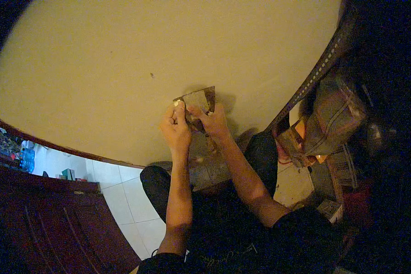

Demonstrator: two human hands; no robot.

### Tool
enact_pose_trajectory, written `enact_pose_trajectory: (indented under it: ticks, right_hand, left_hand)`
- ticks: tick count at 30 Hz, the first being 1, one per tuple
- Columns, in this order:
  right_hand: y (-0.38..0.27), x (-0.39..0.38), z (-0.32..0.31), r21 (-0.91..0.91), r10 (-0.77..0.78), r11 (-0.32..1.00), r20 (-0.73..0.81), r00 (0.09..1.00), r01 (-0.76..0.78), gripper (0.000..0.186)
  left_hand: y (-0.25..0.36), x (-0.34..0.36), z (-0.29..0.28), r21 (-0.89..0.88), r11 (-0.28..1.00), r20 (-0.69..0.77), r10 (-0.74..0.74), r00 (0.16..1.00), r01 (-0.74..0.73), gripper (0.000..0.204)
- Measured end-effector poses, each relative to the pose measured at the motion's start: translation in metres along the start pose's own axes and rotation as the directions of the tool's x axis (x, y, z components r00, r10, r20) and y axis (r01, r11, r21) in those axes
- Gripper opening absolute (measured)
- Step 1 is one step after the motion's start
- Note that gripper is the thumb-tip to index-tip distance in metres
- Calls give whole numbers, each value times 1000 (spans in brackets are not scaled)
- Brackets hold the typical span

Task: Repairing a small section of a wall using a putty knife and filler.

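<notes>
In front of the large cream surface (150, 50), both my hands hold one flat, roughly four-sided piece (197, 98) with a greyish middle and dark brown edges. Its exact kind is too blurred to tell. My left hand (176, 130) is closed at its left edge, with the thumb and fingers pinched together; a small bright spot shows at the fingertips. On the right, my right hand (217, 124) grips the side and lower part, its thumb lying across the front. The piece sits tilted, with its upper right corner raised.
A bulky brownish bag (335, 116) and a box (331, 210) are on the right. At the lower left are a dark red panel (68, 233) and white floor tiles (132, 196). My dark-clothed knees (154, 185) are below the hands.
</notes>
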State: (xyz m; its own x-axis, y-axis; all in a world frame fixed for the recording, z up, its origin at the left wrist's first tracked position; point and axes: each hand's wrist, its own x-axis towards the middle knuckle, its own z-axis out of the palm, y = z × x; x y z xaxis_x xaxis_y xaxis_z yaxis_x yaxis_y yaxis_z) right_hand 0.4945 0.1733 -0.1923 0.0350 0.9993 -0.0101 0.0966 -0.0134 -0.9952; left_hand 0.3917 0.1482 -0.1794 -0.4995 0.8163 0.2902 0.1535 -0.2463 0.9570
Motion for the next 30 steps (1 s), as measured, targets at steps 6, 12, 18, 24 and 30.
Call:
enact_pose_trajectory:
  ticks: [6,12,18,24,30]
  right_hand:
    - [39,2,-5,10,-217,976,-4,976,217,58]
    - [17,-3,2,-5,-225,974,50,973,226,53]
    - [-3,-2,4,-6,-116,993,-49,992,116,52]
    - [31,-4,7,117,-157,981,-2,988,156,61]
    - [7,3,1,-63,29,997,-61,998,-33,69]
  left_hand:
    - [2,-12,6,69,998,11,2,1000,-3,30]
    - [12,-8,1,139,989,-34,66,997,-60,30]
    - [21,-5,2,92,988,-90,130,987,-122,28]
    - [-15,-11,-3,38,988,-8,-151,988,151,28]
    - [23,-5,7,-70,994,-21,77,997,-78,28]
